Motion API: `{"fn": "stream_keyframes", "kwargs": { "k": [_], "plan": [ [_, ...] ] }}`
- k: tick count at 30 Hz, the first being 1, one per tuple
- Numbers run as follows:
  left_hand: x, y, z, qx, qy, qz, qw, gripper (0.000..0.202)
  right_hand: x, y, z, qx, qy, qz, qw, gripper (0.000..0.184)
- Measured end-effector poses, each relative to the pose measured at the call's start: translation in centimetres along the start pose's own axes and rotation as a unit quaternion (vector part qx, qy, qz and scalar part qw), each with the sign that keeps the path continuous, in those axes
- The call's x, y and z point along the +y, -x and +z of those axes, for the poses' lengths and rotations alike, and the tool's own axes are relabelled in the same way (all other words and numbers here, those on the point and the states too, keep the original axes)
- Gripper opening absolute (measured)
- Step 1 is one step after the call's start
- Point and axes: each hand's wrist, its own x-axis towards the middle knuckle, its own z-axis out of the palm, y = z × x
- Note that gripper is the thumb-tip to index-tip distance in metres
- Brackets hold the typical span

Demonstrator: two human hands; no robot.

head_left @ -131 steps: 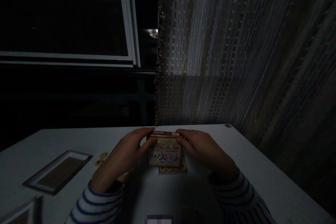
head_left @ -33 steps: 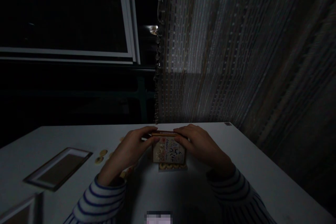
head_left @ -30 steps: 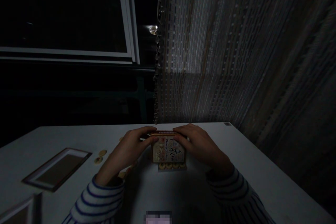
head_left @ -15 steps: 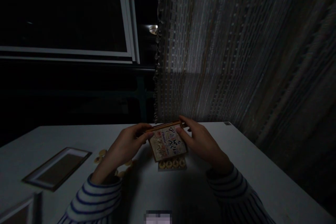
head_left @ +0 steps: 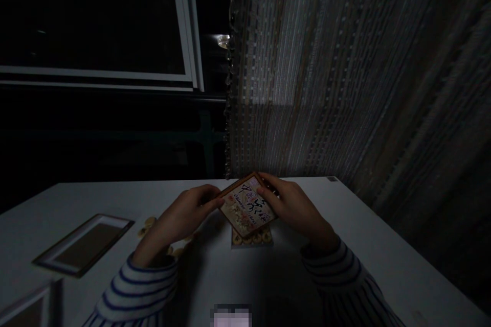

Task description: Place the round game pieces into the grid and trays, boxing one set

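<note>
Between my two hands a printed Chinese chess box (head_left: 248,208) is held tilted, its illustrated face with large characters and "Chinese" lettering toward me. My left hand (head_left: 194,209) is closed on its left corner, thumb on the face. My right hand (head_left: 291,204) grips the upper right side, thumb on the front and fingers behind. Below and partly covered by it, a shallow tray (head_left: 252,247) of round wooden chess pieces (head_left: 256,238) rests on the table. More loose pieces (head_left: 148,226) lie beside and behind my left forearm, partly hidden.
On the white table (head_left: 238,286), an open rectangular box part (head_left: 84,245) with a pale inner rim lies to the left. Another box part (head_left: 32,306) is cut off at the lower left corner. A string curtain (head_left: 291,87) hangs past the far edge, beside a window frame (head_left: 187,25).
The box in my hands has turned clockwise, its right side dropping and its top corner rising. Both hands keep their hold and have barely shifted.
</note>
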Motion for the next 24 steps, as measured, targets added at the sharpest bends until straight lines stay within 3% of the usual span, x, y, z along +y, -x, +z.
{"fn": "stream_keyframes", "kwargs": {
  "k": [5, 12, 16, 24],
  "plan": [
    [0.0, -0.1, 0.6, -0.002, -0.006, -0.002, 1.000, 0.034, -0.2, 0.0, -0.1, -0.023, 0.025, -0.028, 0.999, 0.035],
    [0.1, -0.4, 2.3, -0.003, 0.047, 0.019, 0.999, 0.057, -0.5, 0.1, -0.1, -0.058, 0.040, -0.079, 0.994, 0.034],
    [0.9, -0.1, 2.5, -0.014, 0.046, 0.030, 0.998, 0.059, -0.6, 0.0, 0.1, -0.078, 0.048, -0.089, 0.992, 0.033],
    [1.1, -0.1, 1.9, -0.025, 0.047, 0.044, 0.998, 0.055, -0.6, -0.1, 0.1, -0.040, 0.040, -0.063, 0.996, 0.032]
  ]
}}
